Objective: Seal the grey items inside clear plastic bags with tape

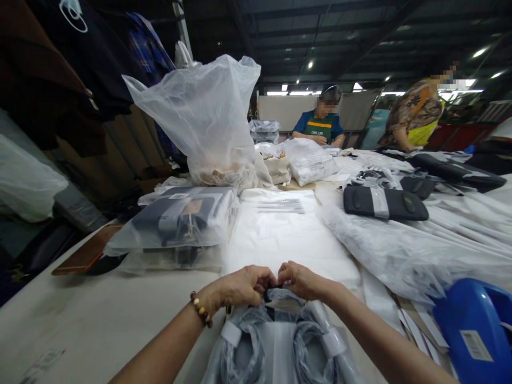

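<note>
In front of me is a grey bag [278, 346] whose two looped handles [245, 341] are wrapped in clear film and white tape. At its top edge, a short dark strip [274, 292] lies between my fingertips. My left hand [250, 285], with a bead bracelet at the wrist, has its fingers curled in a pinch at the left side of this edge. Opposite it, my right hand [300, 280] pinches the same edge, close to the left fingertips. Exactly what lies inside each pinch is partly hidden by the fingers.
Left stand plastic-wrapped dark bags [192, 213] and a big clear plastic sack [216, 112]. White printed plastic bags [280, 229] lie straight ahead. A black padded piece [386, 202] and a blue plastic container [476, 325] are at right. Two people work across the table.
</note>
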{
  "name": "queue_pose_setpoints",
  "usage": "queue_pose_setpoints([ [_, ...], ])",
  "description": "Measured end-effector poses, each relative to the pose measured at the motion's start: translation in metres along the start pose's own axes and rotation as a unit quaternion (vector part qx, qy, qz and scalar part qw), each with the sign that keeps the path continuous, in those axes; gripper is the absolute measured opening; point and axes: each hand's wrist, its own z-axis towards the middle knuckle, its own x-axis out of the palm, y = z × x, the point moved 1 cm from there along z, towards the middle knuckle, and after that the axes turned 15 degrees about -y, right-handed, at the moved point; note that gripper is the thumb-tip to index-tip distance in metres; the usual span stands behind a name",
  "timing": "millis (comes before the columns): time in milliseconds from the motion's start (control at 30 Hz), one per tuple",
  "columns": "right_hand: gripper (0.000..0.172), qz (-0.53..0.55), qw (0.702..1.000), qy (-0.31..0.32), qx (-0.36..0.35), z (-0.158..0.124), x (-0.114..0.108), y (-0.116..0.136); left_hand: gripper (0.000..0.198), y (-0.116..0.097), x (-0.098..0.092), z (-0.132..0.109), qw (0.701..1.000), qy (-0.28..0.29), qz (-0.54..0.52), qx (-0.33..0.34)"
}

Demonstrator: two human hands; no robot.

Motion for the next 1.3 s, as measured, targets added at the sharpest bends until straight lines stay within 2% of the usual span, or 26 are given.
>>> queue_pose_setpoints([
  [100,0.015,-0.043,0.998,-0.040,0.009,-0.004,-0.007,0.002,0.042,-0.001,0.003,-0.003,0.999,-0.041,-0.012,-0.012],
  [200,0.011,-0.067,0.996,-0.055,0.022,-0.008,-0.013,0.002,0.038,-0.001,0.005,-0.005,0.998,-0.066,0.003,-0.026],
  [367,0.015,-0.057,0.996,-0.054,0.035,-0.012,-0.013,-0.002,0.024,0.000,0.004,-0.003,0.997,-0.063,0.016,-0.039],
  [500,0.020,-0.035,0.998,-0.038,0.034,-0.013,-0.008,-0.007,0.025,0.004,0.005,-0.002,0.997,-0.059,-0.022,-0.040],
  [633,0.023,-0.015,0.999,-0.012,0.028,-0.014,-0.003,-0.010,0.028,0.008,0.009,-0.002,0.995,-0.081,-0.046,-0.044],
  [833,0.019,-0.061,0.998,-0.028,0.011,-0.015,-0.004,-0.005,0.017,-0.003,0.018,-0.003,0.993,-0.112,-0.026,-0.011],
  [1000,0.011,-0.165,0.983,-0.078,-0.010,-0.018,-0.014,-0.003,0.020,-0.003,0.023,0.004,0.996,-0.089,0.009,0.011],
  [1200,0.017,-0.279,0.944,-0.172,-0.032,-0.027,-0.028,0.006,0.025,0.000,0.019,0.010,0.998,-0.042,0.045,0.021],
  [1267,0.019,-0.294,0.932,-0.201,-0.071,-0.036,-0.031,0.020,0.034,-0.001,0.015,0.011,0.999,-0.013,0.039,0.028],
  [1300,0.020,-0.302,0.918,-0.228,-0.117,-0.041,-0.031,0.030,0.036,-0.003,0.014,0.011,0.999,0.001,0.036,0.032],
])
